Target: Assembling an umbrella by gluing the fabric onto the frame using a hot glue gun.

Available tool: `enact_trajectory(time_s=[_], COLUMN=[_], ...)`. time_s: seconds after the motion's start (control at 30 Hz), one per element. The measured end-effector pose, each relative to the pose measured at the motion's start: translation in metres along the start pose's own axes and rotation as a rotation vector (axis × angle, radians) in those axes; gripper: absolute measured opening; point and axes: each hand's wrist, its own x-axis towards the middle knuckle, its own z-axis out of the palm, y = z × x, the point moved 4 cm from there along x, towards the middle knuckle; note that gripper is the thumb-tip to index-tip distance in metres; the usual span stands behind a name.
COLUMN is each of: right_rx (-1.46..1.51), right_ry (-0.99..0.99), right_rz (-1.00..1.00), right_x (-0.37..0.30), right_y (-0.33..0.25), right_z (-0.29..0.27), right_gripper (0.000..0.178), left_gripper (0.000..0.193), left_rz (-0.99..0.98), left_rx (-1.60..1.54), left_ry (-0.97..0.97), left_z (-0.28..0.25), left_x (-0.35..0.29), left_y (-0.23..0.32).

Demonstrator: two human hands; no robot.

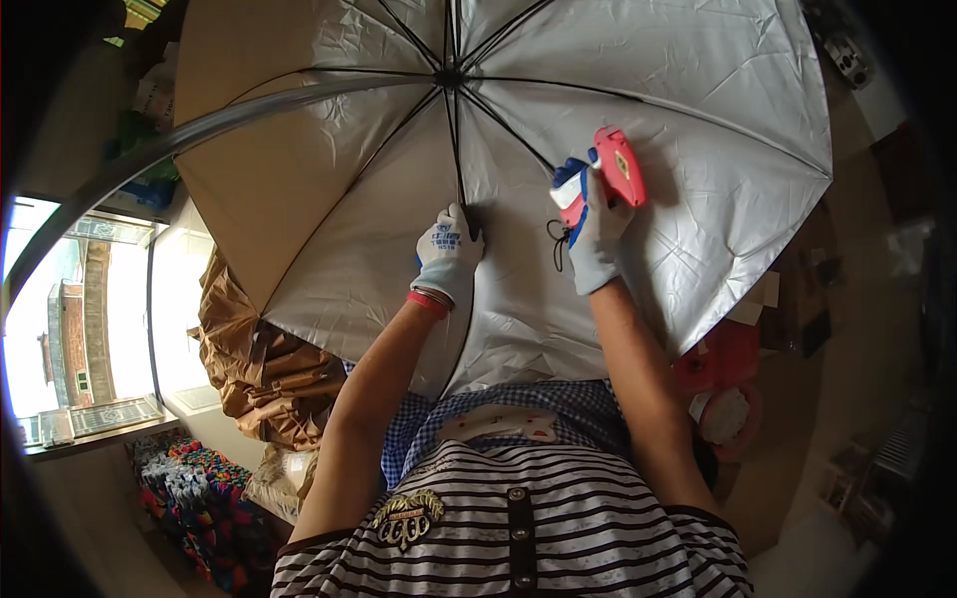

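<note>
Under the open umbrella [558, 169], silver lining spreading overhead, the gloved left hand [448, 257] is pinching a dark rib [460, 159] where it meets the fabric; the gloved right hand [595, 239] is closing around a red tagging gun [610, 174], pressing it against the canopy beside another rib.

Both bare forearms rise from the lower edge, elbows bent. The gloved left hand [448, 255] (a red band at its wrist) is closed in a pinching grip, while the gloved right hand [596, 239], held higher, has its fingers wrapped tight.
</note>
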Motion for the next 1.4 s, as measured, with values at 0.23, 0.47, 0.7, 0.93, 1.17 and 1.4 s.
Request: enact_trajectory(time_s=[0.23,0.47,0.7,0.93,1.17,1.4], right_rx=[-0.379,-0.692,-0.666,-0.542,-0.405,-0.663], right_ry=[-0.263,-0.544,-0.499,-0.330,-0.203,-0.329], right_rz=[-0.080,-0.268,-0.213,0.239,0.396,0.323], right_x=[-0.013,0.008,0.013,0.007,0.001,-0.010], right_y=[0.025,0.049,0.066,0.086,0.100,0.102], right_z=[-0.023,-0.014,-0.015,0.011,0.010,-0.003], right_gripper=[0.019,0.014,0.021,0.021,0.024,0.021], left_gripper=[0.047,0.037,0.023,0.022,0.018,0.018], left_rz=[0.037,-0.022,0.284,0.252,0.235,0.097], left_rx=[-0.037,0.135,-0.171,-0.582,-0.492,-0.559], left_ry=[-0.004,0.129,-0.153,0.116,0.102,0.107], left_z=[0.034,0.007,-0.015,-0.023,-0.015,-0.005], left_x=[-0.005,0.030,0.056,0.068,0.077,0.076], left_y=[-0.004,-0.036,-0.026,-0.010,0.003,-0.006])
